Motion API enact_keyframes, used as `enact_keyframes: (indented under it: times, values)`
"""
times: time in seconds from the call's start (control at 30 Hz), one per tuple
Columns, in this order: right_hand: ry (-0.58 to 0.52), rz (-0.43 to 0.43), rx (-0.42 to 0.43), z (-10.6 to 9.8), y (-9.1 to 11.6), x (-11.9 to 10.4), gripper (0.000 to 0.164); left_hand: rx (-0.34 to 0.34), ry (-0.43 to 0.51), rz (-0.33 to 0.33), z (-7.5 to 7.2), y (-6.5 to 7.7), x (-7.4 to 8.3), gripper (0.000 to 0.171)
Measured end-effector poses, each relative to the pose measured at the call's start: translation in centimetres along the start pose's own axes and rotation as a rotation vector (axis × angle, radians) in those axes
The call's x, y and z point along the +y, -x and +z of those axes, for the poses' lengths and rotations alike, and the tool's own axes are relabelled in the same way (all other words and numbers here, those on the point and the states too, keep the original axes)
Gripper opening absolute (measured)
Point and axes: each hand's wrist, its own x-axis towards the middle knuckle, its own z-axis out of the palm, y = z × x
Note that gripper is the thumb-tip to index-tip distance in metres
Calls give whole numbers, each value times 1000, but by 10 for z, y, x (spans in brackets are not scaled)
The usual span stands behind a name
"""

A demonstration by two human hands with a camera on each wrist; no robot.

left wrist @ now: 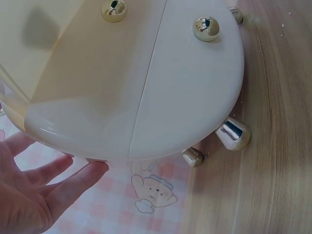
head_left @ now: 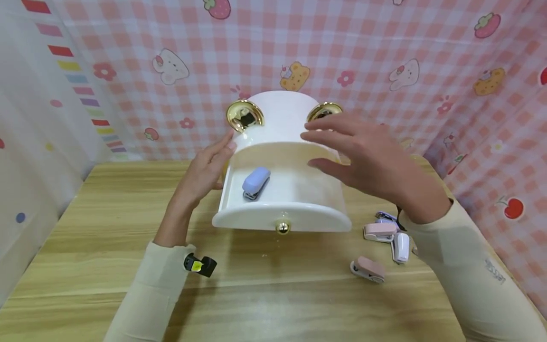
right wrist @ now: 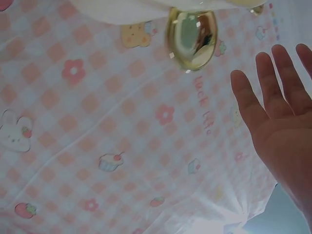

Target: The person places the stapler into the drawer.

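Note:
A white cabinet (head_left: 282,114) with gold round ears stands on the table, its top drawer (head_left: 307,190) pulled out by a gold knob-side front. Inside the drawer, toward its left, lies a small blue-lilac stapler (head_left: 256,181). My left hand (head_left: 204,171) rests against the cabinet's left side with fingers extended; in the left wrist view, its fingertips (left wrist: 97,168) meet the curved edge. Above the drawer's right side, my right hand (head_left: 363,156) is raised, holding nothing, its fingers spread. The right wrist view shows that hand (right wrist: 282,117) with straight fingers near a gold ear (right wrist: 191,39).
Several small staplers lie on the table at the right: a pink one (head_left: 379,232), a white one (head_left: 400,247), a purple one partly hidden, and another pink one (head_left: 368,269) nearer. A checked pink curtain (head_left: 265,52) hangs behind the wooden table (head_left: 273,294).

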Motion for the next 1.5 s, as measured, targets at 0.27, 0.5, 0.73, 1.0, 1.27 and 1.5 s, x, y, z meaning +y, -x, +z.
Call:
enact_keyframes:
  times: [0.27, 0.5, 0.73, 1.0, 1.27, 1.5]
  values:
    - [38, 89, 24, -19, 30, 13, 46, -1, 17, -5, -3, 1, 0, 62]
    - [69, 161, 34, -25, 50, 21, 42, 6, 23, -22, -5, 2, -3, 63]
    - [121, 208, 8, -22, 70, 25, 62, 5, 26, -28, -7, 2, -6, 63]
    - [133, 229, -8, -3, 101, 28, 73, -4, 28, -23, -4, 1, -5, 62]
    - [112, 217, -40, 19, 124, 32, 71, -4, 20, -23, -4, 2, -5, 62]
    - [102, 290, -142, 36, 146, 28, 45, -5, 17, -18, -3, 1, -4, 63]
